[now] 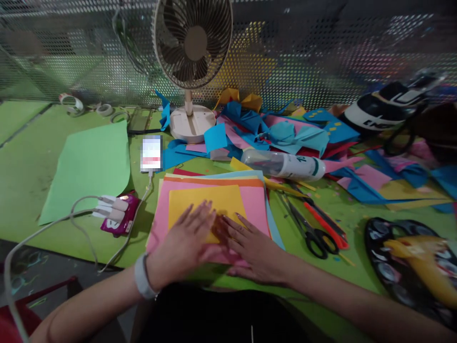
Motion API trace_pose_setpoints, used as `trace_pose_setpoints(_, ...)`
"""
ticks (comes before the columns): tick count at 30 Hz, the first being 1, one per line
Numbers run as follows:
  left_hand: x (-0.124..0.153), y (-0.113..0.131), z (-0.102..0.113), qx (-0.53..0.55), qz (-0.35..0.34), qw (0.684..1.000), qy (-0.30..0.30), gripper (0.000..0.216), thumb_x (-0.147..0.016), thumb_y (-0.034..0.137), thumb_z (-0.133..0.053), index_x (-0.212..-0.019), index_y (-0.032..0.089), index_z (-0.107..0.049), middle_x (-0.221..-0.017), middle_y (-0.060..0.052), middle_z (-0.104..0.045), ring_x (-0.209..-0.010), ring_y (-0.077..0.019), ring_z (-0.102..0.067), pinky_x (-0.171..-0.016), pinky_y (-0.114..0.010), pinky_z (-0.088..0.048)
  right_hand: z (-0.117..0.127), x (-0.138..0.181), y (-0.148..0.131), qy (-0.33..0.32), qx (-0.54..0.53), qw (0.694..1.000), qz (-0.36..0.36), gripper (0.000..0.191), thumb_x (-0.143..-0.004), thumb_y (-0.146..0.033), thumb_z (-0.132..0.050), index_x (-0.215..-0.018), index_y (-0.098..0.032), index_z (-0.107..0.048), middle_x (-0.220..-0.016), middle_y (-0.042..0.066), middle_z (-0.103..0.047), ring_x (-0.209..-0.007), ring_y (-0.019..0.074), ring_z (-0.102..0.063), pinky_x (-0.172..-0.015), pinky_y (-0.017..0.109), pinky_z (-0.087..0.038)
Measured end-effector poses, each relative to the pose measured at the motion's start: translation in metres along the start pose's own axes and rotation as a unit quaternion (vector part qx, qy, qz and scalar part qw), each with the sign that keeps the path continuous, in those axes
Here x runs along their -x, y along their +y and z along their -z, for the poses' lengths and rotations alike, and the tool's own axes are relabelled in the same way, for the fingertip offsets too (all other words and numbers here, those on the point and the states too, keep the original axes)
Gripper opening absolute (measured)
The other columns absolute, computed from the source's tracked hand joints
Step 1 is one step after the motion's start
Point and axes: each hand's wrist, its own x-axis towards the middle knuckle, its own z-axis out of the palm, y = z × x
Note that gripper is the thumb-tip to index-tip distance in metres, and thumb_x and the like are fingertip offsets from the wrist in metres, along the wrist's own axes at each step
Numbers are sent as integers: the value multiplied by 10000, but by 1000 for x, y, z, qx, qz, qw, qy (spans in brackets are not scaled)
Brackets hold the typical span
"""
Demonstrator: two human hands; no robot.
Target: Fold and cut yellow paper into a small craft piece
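A yellow sheet of paper [207, 194] lies on top of a stack of coloured paper, with a pink sheet [255, 205] directly beneath it. Orange, light blue and other edges show at the back of the stack. My left hand [185, 240] rests flat on the yellow sheet's left part, fingers stretched out, a pale band around its wrist. On the right part lies my right hand [250, 243], its fingers extended too. The fingertips of both hands point toward each other near the middle. Neither hand grips anything; the palms hide the sheet's lower edge.
Black-handled scissors [310, 233] and a red-orange cutter [326, 224] lie to the right. Behind are a desk fan [193, 121], a plastic bottle [282, 164] and paper scraps [300, 136]. Left are a green sheet [93, 166], a phone [151, 153] and a purple cable-connected device [123, 216]. A black palette [378, 252] sits at right.
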Motion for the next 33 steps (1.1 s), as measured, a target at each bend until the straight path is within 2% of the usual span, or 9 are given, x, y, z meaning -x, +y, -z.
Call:
trace_pose_setpoints(3, 13, 17, -28, -76, -54, 995, -33, 876, -897, 672, -381, -1468, 15, -285, -1534, -212, -323, -1465, -265, -215, -1199, -430, -197, -1, -3, -2, 1, -13, 1000, -11, 826, -924, -629, -394, -1506, -59, -258, -1545, 211, -291, -1470, 305, -164, -1154, 538, -218)
trace_pose_setpoints(6, 20, 12, -39, -115, -76, 989, -49, 958, -881, 711, -344, -1484, -23, -216, -1545, -237, -282, -1478, -296, -147, -1201, -448, -157, -1, 0, -1, -6, -29, 999, -18, 845, -919, -632, -399, -1520, -68, -213, -1560, 203, -260, -1470, 302, -161, -1157, 540, -216)
trace_pose_setpoints(10, 20, 4, -36, -131, -96, 985, -61, 1034, -845, 764, -320, -1510, -8, -144, -1562, -245, -231, -1482, -327, -93, -1194, -474, -138, 3, 15, -2, -12, -23, 999, -40, 920, -902, -669, -389, -1520, -25, -167, -1559, 238, -231, -1469, 320, -157, -1154, 553, -210)
trace_pose_setpoints(12, 20, 3, -34, -134, -102, 984, -63, 1052, -831, 781, -312, -1514, 0, -139, -1567, -245, -216, -1482, -335, -86, -1192, -479, -135, 6, 18, -8, -8, -6, 998, -56, 937, -900, -685, -365, -1507, 6, -190, -1542, 269, -246, -1463, 339, -171, -1148, 584, -188)
trace_pose_setpoints(15, 21, 3, -37, -141, -109, 982, -60, 1043, -836, 773, -318, -1504, -16, -174, -1562, -261, -215, -1477, -350, -107, -1190, -487, -127, 8, 7, -21, -4, 11, 997, -77, 959, -895, -710, -322, -1479, 48, -253, -1527, 292, -258, -1459, 360, -167, -1155, 591, -160)
trace_pose_setpoints(19, 20, 1, -40, -139, -117, 981, -62, 1034, -840, 763, -329, -1481, -43, -228, -1553, -281, -220, -1468, -368, -144, -1185, -498, -129, 1, -12, -34, 7, 11, 996, -87, 1025, -871, -737, -328, -1449, 108, -278, -1525, 320, -224, -1465, 372, -124, -1178, 518, -179)
trace_pose_setpoints(22, 20, -2, -36, -136, -121, 981, -60, 1064, -825, 780, -333, -1490, -40, -203, -1556, -277, -217, -1469, -364, -142, -1187, -486, -130, -5, -7, -35, 9, 17, 994, -104, 1056, -848, -756, -354, -1460, 99, -258, -1531, 322, -210, -1466, 378, -102, -1172, 512, -203)
trace_pose_setpoints(28, 23, -4, -26, -127, -136, 979, -80, 994, -822, 782, -344, -1540, 118, -163, -1584, -214, -195, -1473, -354, -141, -1168, -498, -175, -1, 15, -32, 2, 42, 992, -115, 1071, -834, -782, -337, -1444, 97, -303, -1515, 331, -249, -1459, 391, -124, -1156, 533, -201)
trace_pose_setpoints(33, 24, -2, -32, -126, -125, 982, -67, 982, -803, 793, -368, -1536, 158, -210, -1585, -223, -182, -1459, -402, -159, -1140, -558, -196, 4, 6, -40, 6, 76, 987, -142, 1077, -827, -794, -318, -1418, 106, -350, -1478, 360, -293, -1431, 428, -201, -1150, 577, -142)
